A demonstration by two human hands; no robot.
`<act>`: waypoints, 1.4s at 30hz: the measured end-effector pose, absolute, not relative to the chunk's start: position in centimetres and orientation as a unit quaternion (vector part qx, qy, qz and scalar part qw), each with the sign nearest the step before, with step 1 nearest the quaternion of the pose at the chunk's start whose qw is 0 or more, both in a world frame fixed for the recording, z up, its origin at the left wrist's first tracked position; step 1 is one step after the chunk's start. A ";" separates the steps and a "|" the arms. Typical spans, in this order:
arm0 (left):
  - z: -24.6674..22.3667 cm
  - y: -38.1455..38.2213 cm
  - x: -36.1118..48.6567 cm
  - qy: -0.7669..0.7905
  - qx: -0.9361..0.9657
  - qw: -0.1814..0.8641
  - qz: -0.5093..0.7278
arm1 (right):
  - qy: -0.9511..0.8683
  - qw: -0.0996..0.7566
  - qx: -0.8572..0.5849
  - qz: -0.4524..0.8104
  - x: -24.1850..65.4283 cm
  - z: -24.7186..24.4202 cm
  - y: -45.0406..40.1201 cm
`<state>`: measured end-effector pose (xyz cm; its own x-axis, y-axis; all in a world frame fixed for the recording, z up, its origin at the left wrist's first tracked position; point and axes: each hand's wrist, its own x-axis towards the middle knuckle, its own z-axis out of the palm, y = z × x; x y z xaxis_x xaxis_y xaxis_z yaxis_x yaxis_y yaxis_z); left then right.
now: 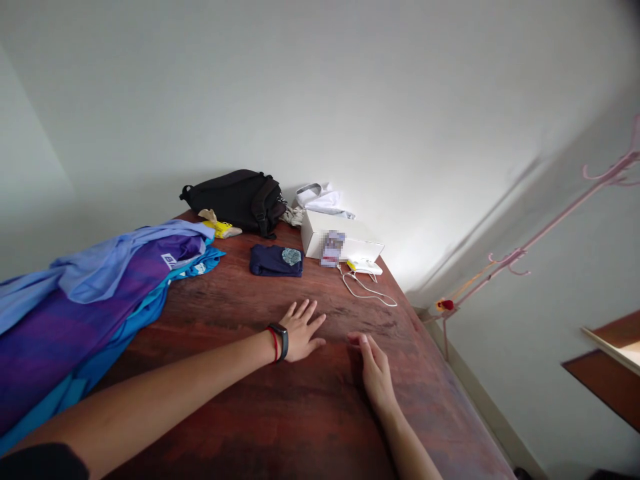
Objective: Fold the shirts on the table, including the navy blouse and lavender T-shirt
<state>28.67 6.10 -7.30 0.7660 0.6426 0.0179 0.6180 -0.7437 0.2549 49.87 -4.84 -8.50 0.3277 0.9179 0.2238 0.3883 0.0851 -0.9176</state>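
My left hand (299,333) lies palm down on the dark red-brown wooden table (240,393), fingers spread and holding nothing. Its wrist carries a black band and a red string. To its right, my right hand (376,370) is turned on its side just over or against the wood. Its fingers are loosely curled with the thumb close to them; no object shows there, though the inner palm is hidden. Beyond my left hand sits a folded navy cloth (265,261) with a pale round patch on top.
Purple, blue and light-blue garments (125,287) are heaped along the left. At the back stand a black backpack (230,197), a yellow packet (219,229), white fabric (324,199) and a white box (313,235). A white cable (367,295) trails rightward. A pink hook stand (540,233) leans beyond the right edge.
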 end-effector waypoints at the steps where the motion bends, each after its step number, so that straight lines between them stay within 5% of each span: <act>1: -7.3 5.0 28.0 0.321 0.938 0.124 0.046 | -0.522 0.520 -0.627 0.253 49.8 -8.5 -4.8; 6: -6.3 3.1 24.4 0.268 0.954 0.132 0.024 | -0.530 0.521 -0.629 0.229 49.5 -8.4 -4.9; 12: -4.4 11.4 20.2 0.500 0.842 -0.017 0.199 | -0.541 0.516 -0.628 0.215 49.2 -8.0 -5.1; 17: -4.7 17.7 17.0 0.630 0.734 -0.023 0.252 | -0.541 0.510 -0.634 0.212 49.2 -7.8 -5.1; 42: -6.8 19.3 16.1 0.518 0.833 -0.009 0.195 | -0.549 0.493 -0.643 0.205 49.0 -7.6 -5.3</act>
